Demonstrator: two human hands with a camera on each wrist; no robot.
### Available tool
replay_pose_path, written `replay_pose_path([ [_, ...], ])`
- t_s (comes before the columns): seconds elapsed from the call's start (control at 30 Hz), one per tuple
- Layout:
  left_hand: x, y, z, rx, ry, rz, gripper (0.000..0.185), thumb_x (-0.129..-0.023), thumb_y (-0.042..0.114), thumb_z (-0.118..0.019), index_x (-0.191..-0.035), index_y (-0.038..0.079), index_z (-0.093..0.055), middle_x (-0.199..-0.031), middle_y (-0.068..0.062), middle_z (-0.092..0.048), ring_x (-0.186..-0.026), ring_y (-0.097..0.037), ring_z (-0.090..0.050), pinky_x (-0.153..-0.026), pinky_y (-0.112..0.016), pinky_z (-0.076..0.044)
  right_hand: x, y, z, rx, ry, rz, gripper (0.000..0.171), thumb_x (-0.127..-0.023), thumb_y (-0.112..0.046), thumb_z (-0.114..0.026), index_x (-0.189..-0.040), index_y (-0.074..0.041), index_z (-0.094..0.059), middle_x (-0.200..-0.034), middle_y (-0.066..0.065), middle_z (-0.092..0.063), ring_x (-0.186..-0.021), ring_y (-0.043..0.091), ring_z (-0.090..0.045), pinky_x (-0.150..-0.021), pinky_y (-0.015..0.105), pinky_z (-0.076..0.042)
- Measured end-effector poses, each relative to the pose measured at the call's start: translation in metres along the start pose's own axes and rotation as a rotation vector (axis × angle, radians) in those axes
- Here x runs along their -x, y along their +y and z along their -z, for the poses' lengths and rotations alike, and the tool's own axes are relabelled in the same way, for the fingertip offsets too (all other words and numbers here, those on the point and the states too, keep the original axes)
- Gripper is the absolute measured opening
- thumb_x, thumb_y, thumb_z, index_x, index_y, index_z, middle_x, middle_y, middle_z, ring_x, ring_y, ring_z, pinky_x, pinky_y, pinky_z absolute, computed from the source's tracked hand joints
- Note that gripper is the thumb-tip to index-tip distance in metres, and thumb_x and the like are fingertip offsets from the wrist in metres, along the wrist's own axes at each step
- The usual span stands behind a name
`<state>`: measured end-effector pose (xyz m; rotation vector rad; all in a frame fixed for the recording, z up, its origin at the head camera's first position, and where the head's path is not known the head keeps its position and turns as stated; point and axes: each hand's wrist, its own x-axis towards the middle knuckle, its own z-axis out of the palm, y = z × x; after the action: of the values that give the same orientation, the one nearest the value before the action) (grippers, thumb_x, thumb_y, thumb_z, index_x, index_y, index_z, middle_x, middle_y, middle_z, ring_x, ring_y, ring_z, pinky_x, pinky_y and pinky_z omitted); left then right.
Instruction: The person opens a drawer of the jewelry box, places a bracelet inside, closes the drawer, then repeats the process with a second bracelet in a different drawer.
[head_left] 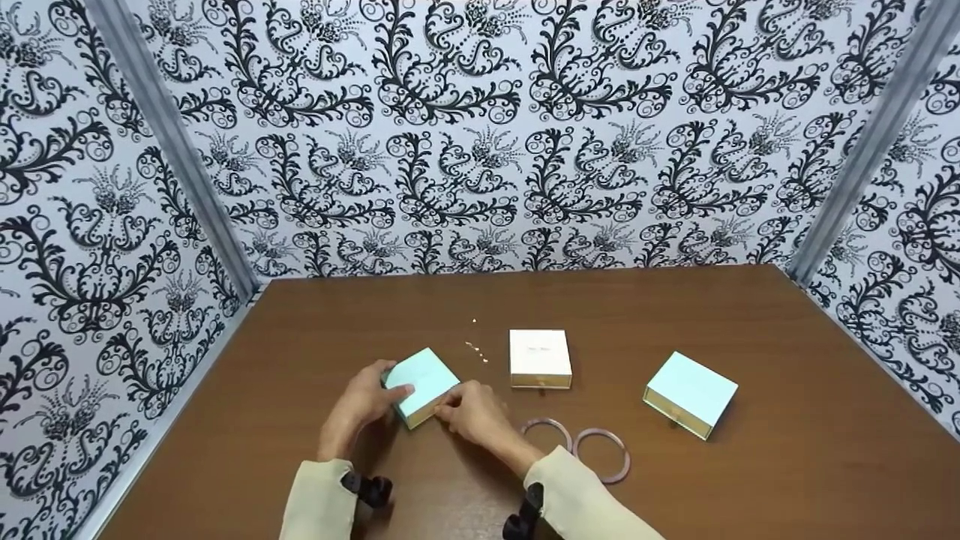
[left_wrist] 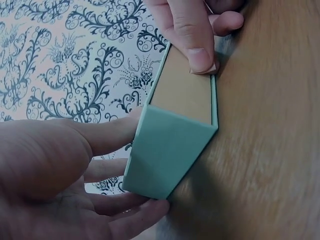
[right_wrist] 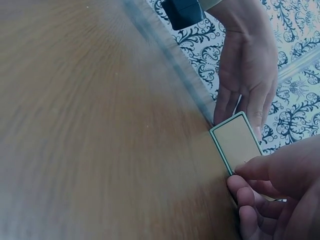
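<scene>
One mint box (head_left: 427, 375) rests on the table (head_left: 712, 487) in the head view, gripped by your left hand (head_left: 366, 394). The left wrist view shows your right hand (left_wrist: 189, 27) pinching at its gold face (left_wrist: 181, 90); the right wrist view, fingertips (right_wrist: 245, 169) touching there.

Head camera: raised over the brown table (head_left: 315, 322), facing forward and down, reaching the patterned wall (head_left: 457, 150). Left wrist camera: close in, tilted, facing the mint box (left_wrist: 167, 152). Right wrist camera: somewhat farther off, also tilted. Both wrist views share that box, left hand (left_wrist: 55, 175) and right hand (left_wrist: 190, 32).
</scene>
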<state>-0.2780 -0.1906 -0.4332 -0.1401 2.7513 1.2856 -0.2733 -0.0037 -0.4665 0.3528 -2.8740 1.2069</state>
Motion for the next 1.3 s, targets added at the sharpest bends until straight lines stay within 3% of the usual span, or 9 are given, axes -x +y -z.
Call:
replay_pose_path([
  [0.17,0.000,0.004,-0.001,-0.056,0.013,-0.018,0.056,-0.097,0.017,-0.067,-0.144,-0.004,-0.047,-0.141,-0.027,-0.054,-0.114,-0.031,-0.056,-0.099,-0.048,-0.048,0.001,0.003,0.005,-0.054,-0.037,-0.006,0.016,-0.090,-0.029,-0.075,-0.077,-0.021,-0.078,-0.055,-0.008,-0.065,-0.052,0.004,-0.056,-0.060,0.027,-0.044],
  [0.37,-0.001,0.011,-0.003,-0.136,0.051,-0.053,0.052,-0.095,0.017,-0.069,-0.138,-0.006,-0.053,-0.140,-0.027,-0.054,-0.119,-0.033,-0.055,-0.101,-0.049,-0.048,0.005,0.005,0.015,-0.225,-0.103,-0.031,0.017,-0.092,-0.023,-0.074,-0.081,-0.010,-0.077,-0.061,-0.001,-0.065,-0.043,0.006,-0.049,-0.040,0.019,-0.038],
  [0.5,0.001,0.019,-0.006,-0.223,0.091,-0.090,0.046,-0.093,0.017,-0.071,-0.132,-0.006,-0.059,-0.135,-0.027,-0.057,-0.123,-0.039,-0.053,-0.103,-0.052,-0.045,0.007,0.006,0.022,-0.249,-0.116,-0.042,0.020,-0.094,-0.024,-0.071,-0.082,-0.009,-0.076,-0.064,0.000,-0.066,-0.043,0.007,-0.049,-0.039,0.019,-0.038],
  [0.73,0.004,0.024,-0.011,-0.292,0.146,-0.142,0.036,-0.092,0.015,-0.072,-0.122,-0.002,-0.066,-0.125,-0.024,-0.061,-0.120,-0.041,-0.054,-0.096,-0.054,-0.048,0.015,0.013,0.034,-0.273,-0.078,-0.062,0.019,-0.097,-0.021,-0.063,-0.093,-0.007,-0.076,-0.074,0.005,-0.069,-0.052,0.011,-0.058,-0.045,0.024,-0.047],
  [0.9,0.005,0.022,-0.010,-0.301,0.185,-0.235,0.031,-0.090,0.011,-0.072,-0.118,-0.002,-0.069,-0.119,-0.023,-0.064,-0.116,-0.042,-0.056,-0.093,-0.054,-0.048,0.021,0.017,0.046,-0.228,0.000,0.015,0.022,-0.098,-0.029,-0.063,-0.097,-0.011,-0.076,-0.088,0.003,-0.072,-0.073,0.012,-0.062,-0.068,0.032,-0.051],
  [1.1,0.007,0.028,-0.015,-0.245,0.249,-0.326,0.028,-0.093,0.013,-0.070,-0.118,0.001,-0.070,-0.118,-0.020,-0.068,-0.115,-0.040,-0.061,-0.094,-0.055,-0.050,0.029,0.021,0.059,-0.169,0.044,0.073,0.024,-0.098,-0.036,-0.063,-0.100,-0.016,-0.076,-0.099,0.000,-0.075,-0.094,0.017,-0.067,-0.084,0.039,-0.053],
  [1.3,0.009,0.036,-0.027,-0.181,0.273,-0.435,0.027,-0.092,0.017,-0.071,-0.116,0.005,-0.072,-0.117,-0.016,-0.071,-0.114,-0.037,-0.065,-0.095,-0.053,-0.052,0.034,0.030,0.073,-0.138,0.078,0.056,0.025,-0.093,-0.043,-0.069,-0.100,-0.020,-0.076,-0.098,-0.002,-0.073,-0.092,0.014,-0.066,-0.083,0.036,-0.052],
])
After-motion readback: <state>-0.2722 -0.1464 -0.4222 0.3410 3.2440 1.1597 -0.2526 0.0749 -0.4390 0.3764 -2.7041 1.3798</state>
